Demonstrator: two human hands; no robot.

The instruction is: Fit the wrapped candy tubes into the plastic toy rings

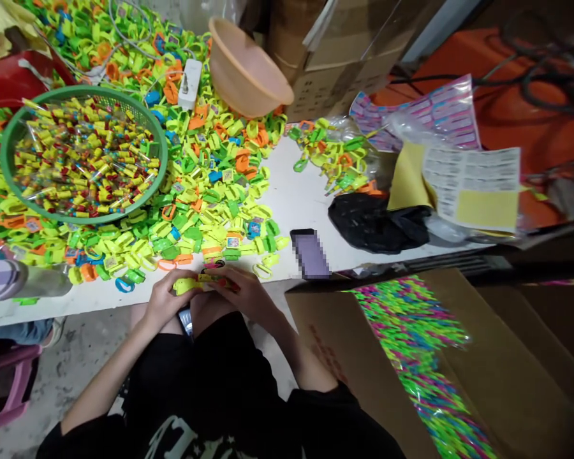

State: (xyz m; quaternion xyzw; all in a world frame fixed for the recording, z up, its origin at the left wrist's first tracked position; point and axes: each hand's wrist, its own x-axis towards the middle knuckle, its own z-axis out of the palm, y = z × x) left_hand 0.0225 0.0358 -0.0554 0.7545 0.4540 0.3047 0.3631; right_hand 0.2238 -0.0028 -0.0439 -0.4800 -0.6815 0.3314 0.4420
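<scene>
Both hands meet over my lap at the table's front edge. My left hand [166, 299] is closed around a yellow toy piece [185, 285]. From the right, my right hand [242, 294] has its fingers closed on a small wrapped item [213, 278] with yellow and red parts, which touches the yellow piece. Its far end is partly hidden by the fingers. Just beyond the hands lies a wide spread of yellow, green, orange and blue plastic toy watches [210, 217]. A green basket [164, 159] full of small wrapped yellow and red pieces stands among them at the left.
On the white table [291, 185] are a phone [310, 255], a black bag [377, 223], printed sheets [473, 182], a peach bowl [249, 70] and a power strip [190, 84]. A lidded bottle [2, 279] stands left. An open carton [344, 338] holds colourful packets [421, 344] below right.
</scene>
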